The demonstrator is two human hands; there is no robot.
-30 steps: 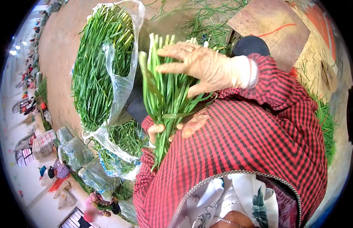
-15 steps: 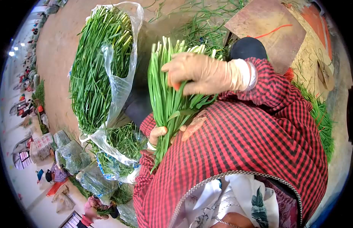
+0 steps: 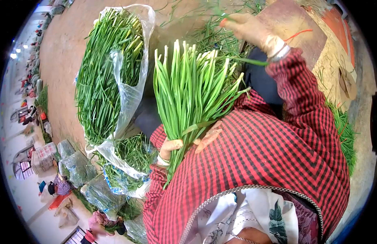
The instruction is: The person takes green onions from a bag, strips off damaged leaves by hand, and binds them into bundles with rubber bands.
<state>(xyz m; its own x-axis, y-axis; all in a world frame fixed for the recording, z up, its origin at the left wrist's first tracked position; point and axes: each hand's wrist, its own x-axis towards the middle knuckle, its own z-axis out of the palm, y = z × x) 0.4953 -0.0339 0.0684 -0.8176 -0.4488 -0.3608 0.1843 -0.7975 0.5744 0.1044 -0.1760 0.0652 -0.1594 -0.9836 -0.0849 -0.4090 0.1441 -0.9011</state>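
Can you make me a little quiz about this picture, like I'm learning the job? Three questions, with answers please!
1. Which hand grips the bunch of greens?
2. True or false: the plastic bag has long leaves in it.
3. The checked top is: A) blue and white, B) red and black, C) green and yellow.

Key:
1. The left hand.
2. True.
3. B.

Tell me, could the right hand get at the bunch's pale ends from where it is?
Probably yes: the right hand hovers off to the right of the bunch, with nothing solid seen between them. The left hand grips only the bunch's lower part, leaving the pale ends uncovered.
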